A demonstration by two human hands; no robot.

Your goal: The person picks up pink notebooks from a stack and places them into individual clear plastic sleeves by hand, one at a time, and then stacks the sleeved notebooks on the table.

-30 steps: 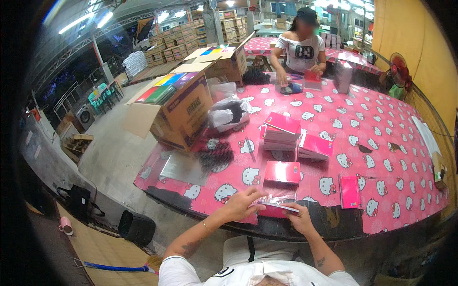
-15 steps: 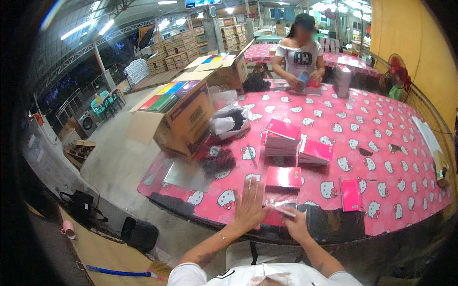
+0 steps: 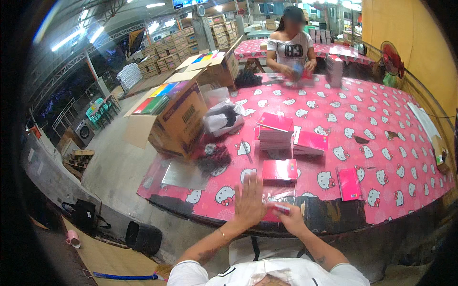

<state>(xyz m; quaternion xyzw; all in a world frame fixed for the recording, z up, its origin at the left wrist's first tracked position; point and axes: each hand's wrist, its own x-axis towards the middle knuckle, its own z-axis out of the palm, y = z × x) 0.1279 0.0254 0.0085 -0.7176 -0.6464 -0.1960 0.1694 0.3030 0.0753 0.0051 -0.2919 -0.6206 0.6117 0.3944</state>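
Observation:
My left hand (image 3: 249,200) lies flat with its fingers stretched out, near the table's front edge, holding nothing. Beside it, my right hand (image 3: 293,219) is closed around a small, slim white-and-red object (image 3: 280,208), whose kind is too blurred to tell. Clear plastic (image 3: 279,195) lies just beyond the hands. A pink spiral notebook (image 3: 279,170) rests on the table behind that plastic. Farther back are a pile of pink notebooks (image 3: 275,133) and a smaller pile (image 3: 310,142) leaning beside it. One single pink notebook (image 3: 349,184) lies to the right.
A pink patterned cloth (image 3: 372,143) covers the table. At left stand an open carton (image 3: 177,119) of colourful notebooks, black wire coils (image 3: 214,159) and a clear sheet (image 3: 183,175). Across the table a co-worker (image 3: 291,47) handles something blurred. A red fan (image 3: 392,59) stands far right.
The view has shifted slightly. My right hand has turned the small object a little, while my left hand stays flat. The co-worker's hands have moved.

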